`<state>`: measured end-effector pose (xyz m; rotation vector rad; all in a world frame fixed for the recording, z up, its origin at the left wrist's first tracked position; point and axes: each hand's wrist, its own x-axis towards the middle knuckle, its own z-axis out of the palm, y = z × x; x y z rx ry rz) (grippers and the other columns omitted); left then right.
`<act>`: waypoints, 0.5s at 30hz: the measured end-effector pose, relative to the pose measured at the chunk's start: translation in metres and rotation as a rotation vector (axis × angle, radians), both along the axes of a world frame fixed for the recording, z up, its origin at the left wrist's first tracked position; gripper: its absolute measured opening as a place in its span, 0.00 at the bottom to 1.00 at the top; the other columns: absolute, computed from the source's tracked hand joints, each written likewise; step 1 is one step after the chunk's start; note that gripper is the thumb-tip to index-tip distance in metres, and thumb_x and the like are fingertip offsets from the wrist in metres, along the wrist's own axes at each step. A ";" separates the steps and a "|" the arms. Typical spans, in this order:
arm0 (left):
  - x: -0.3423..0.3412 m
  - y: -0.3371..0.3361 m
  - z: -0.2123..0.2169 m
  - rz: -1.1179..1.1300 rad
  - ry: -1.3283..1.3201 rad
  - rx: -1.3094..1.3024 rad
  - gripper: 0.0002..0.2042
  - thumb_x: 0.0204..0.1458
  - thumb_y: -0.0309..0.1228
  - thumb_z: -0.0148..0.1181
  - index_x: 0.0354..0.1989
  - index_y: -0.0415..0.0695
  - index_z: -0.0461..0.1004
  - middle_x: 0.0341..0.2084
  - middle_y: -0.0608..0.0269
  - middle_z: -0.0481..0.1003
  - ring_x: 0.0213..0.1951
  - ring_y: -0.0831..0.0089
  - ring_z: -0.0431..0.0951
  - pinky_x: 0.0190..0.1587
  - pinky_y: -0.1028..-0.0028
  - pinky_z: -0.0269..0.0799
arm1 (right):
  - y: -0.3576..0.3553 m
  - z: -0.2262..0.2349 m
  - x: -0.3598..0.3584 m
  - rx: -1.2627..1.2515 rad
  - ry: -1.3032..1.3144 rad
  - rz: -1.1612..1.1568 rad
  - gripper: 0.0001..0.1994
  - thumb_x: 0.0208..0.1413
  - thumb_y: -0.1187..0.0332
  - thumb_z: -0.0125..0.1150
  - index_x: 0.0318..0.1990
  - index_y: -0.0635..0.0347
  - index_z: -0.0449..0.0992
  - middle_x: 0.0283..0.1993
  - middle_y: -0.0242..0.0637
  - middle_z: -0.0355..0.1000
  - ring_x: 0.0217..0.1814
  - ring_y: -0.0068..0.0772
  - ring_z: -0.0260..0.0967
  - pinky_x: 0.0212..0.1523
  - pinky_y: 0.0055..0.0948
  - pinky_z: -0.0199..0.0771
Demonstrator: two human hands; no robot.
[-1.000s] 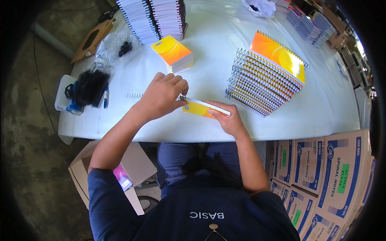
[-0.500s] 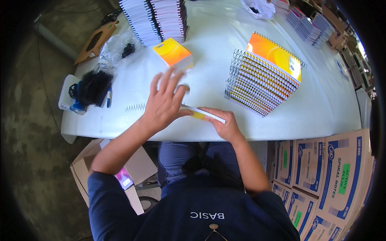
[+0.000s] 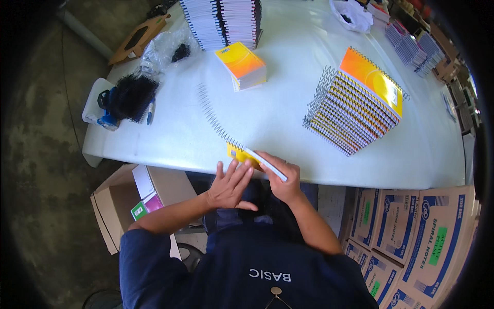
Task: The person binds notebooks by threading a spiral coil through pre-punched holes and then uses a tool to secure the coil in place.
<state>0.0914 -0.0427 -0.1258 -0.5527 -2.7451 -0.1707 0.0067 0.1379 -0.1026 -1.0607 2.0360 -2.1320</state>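
Yellow notebook [image 3: 246, 155] at table edge, wire spiral [image 3: 213, 117] half-threaded.

wire coil [image 3: 213, 117] on table [image 3: 288, 103], notebook stack [image 3: 355, 105] perhaps right

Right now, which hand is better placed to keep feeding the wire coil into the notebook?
Probably the left hand: it lies open and flat by the notebook's near end, where the wire coil enters. The right hand is busy gripping the notebook at the table edge.

The person wore a dark navy short-sleeved shirt [image 3: 247, 273] with small white lettering across the chest, at six o'clock. Both forearms were bare, as were the left hand [image 3: 230, 186] and right hand [image 3: 283, 180].
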 end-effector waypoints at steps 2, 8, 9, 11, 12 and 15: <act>-0.020 -0.013 0.036 0.067 0.469 -0.126 0.63 0.35 0.77 0.37 0.63 0.24 0.38 0.63 0.28 0.38 0.66 0.37 0.32 0.59 0.39 0.18 | -0.004 0.002 -0.005 0.089 0.160 0.002 0.21 0.44 0.87 0.51 0.47 0.62 0.75 0.46 0.45 0.74 0.47 0.41 0.74 0.46 0.30 0.74; 0.008 -0.002 -0.032 0.043 0.022 0.212 0.57 0.39 0.73 0.41 0.60 0.24 0.47 0.60 0.23 0.44 0.62 0.26 0.41 0.57 0.33 0.30 | -0.006 -0.007 0.003 0.097 0.124 0.000 0.23 0.42 0.88 0.52 0.48 0.61 0.75 0.47 0.45 0.74 0.48 0.43 0.73 0.47 0.33 0.74; 0.014 0.001 -0.017 -0.195 0.104 -0.069 0.56 0.42 0.72 0.38 0.60 0.24 0.47 0.59 0.24 0.48 0.60 0.26 0.48 0.57 0.32 0.32 | -0.003 -0.006 -0.005 0.114 0.216 -0.007 0.22 0.42 0.87 0.52 0.47 0.61 0.75 0.47 0.44 0.74 0.47 0.42 0.73 0.47 0.33 0.74; -0.014 -0.010 0.025 -0.018 0.455 -0.084 0.54 0.44 0.71 0.36 0.59 0.24 0.50 0.59 0.26 0.48 0.59 0.29 0.51 0.58 0.34 0.34 | 0.000 -0.007 -0.002 0.153 0.361 -0.001 0.22 0.42 0.87 0.53 0.47 0.62 0.75 0.46 0.44 0.74 0.47 0.42 0.74 0.47 0.33 0.74; -0.027 -0.019 0.036 0.131 0.569 -0.032 0.53 0.45 0.71 0.35 0.59 0.24 0.51 0.59 0.27 0.48 0.59 0.30 0.51 0.58 0.35 0.35 | -0.004 0.000 0.001 0.167 0.311 0.047 0.21 0.42 0.86 0.54 0.47 0.62 0.75 0.46 0.44 0.74 0.46 0.41 0.74 0.46 0.32 0.75; -0.024 -0.016 0.009 0.142 0.436 0.169 0.52 0.45 0.71 0.36 0.59 0.26 0.54 0.58 0.29 0.50 0.60 0.32 0.49 0.56 0.36 0.39 | -0.016 -0.001 0.001 0.073 0.402 0.034 0.22 0.42 0.86 0.54 0.49 0.61 0.74 0.47 0.44 0.74 0.46 0.42 0.74 0.44 0.33 0.75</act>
